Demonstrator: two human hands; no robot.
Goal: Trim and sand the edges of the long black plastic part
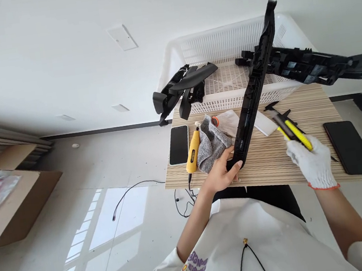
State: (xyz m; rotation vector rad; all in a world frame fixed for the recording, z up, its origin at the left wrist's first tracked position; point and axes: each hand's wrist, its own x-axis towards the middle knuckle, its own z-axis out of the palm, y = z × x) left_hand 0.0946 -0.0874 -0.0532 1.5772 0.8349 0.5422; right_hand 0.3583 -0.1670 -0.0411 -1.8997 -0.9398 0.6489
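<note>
My bare left hand (221, 170) grips the lower end of a long black plastic trim piece (252, 92), which slants up and away over the basket's front rim. My right hand (312, 159) wears a white knitted glove with an orange cuff edge and is closed around a yellow and black utility knife (291, 129), slightly blurred. Whether its blade is out I cannot tell. Beside my left hand lie a grey cloth (214, 142) and a yellow corded rotary tool (193, 152). A black caliper (288, 116) lies partly behind the knife.
A white plastic basket (230, 101) at the back of the wooden table (269, 163) holds black trim pieces (312, 63) that stick out on both sides. One phone (178, 144) lies at left, a dark tablet-like device (351, 147) at right. A cardboard box (26, 211) stands far left.
</note>
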